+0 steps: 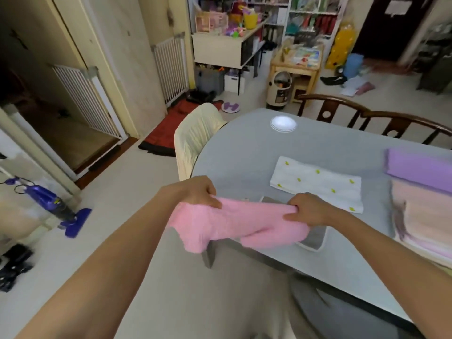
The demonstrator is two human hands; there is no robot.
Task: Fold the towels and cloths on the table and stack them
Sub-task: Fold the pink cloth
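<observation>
Pink cloth (234, 226) hangs between my hands at the near edge of the grey surface (244, 148): my left hand (199, 192) pinches one end, my right hand (309, 209) grips the other. A folded white towel (318, 183) with yellow-green marks lies beyond. I can read no writing anywhere.

A fluffy pink cloth (234, 226) hung stretched above the table edge; a white folded towel with yellow-green dots (318, 183) lay flat nearby.
</observation>
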